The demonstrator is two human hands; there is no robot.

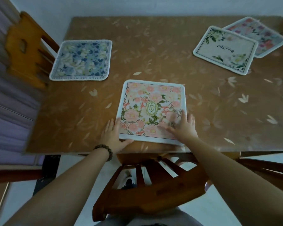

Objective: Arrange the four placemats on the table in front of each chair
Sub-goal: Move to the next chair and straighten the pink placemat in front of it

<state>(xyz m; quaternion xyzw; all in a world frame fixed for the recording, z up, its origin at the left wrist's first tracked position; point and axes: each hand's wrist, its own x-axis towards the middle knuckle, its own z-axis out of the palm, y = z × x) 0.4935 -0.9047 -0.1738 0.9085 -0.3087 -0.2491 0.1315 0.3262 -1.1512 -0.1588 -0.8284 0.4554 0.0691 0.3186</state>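
A pink floral placemat (151, 105) lies flat near the table's front edge, above the near chair (147, 185). My left hand (113, 136) rests flat against its left front corner, thumb along the mat's front edge. My right hand (183, 126) lies flat, fingers spread, on its right front part. A blue floral placemat (82, 60) lies at the left, in front of the left chair (28, 46). At the far right a white placemat with green leaves (225, 49) overlaps a pink-and-purple floral placemat (265, 36).
The table (170, 66) has a brown cover printed with pale leaves. Part of another chair (268, 168) shows at the right front. A curtain hangs along the left. White floor and a shoe show below the near chair.
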